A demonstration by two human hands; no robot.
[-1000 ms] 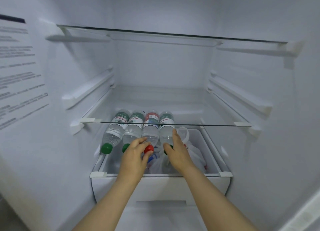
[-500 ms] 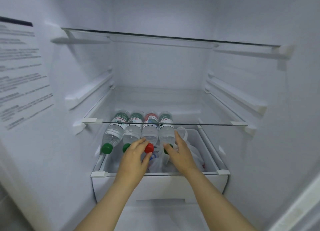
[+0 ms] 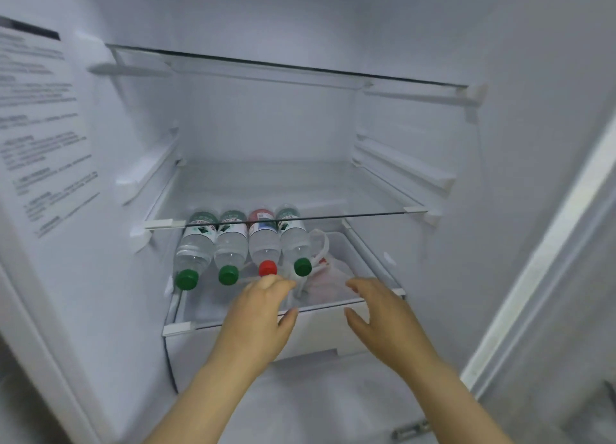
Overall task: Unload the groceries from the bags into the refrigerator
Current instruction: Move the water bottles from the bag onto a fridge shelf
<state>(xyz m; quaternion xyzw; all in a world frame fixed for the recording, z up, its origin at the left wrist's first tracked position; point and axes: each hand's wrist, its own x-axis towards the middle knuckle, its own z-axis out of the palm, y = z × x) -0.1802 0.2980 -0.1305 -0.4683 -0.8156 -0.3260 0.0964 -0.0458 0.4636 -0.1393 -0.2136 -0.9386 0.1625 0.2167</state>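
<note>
Clear smooth plastic: four bottles (image 3: 230, 243) laid flat, side by side, along the drawer's (image 3: 200, 323) left wall, round caps (image 3: 267, 268) facing its front edge, probably to fit under the glass shelf (image 3: 333, 216). Thin crinkled bag (image 3: 330, 277) slumped toward the right wall. Left hand (image 3: 263, 310) and right hand (image 3: 383, 313) above the front edge, fingers loosely spread, gripping nothing.

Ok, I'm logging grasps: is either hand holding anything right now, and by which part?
Nothing is held. The right hand is spread open in front of the drawer; the left hand is loosely curled, thumb apart, short of the red-capped bottle.
</note>
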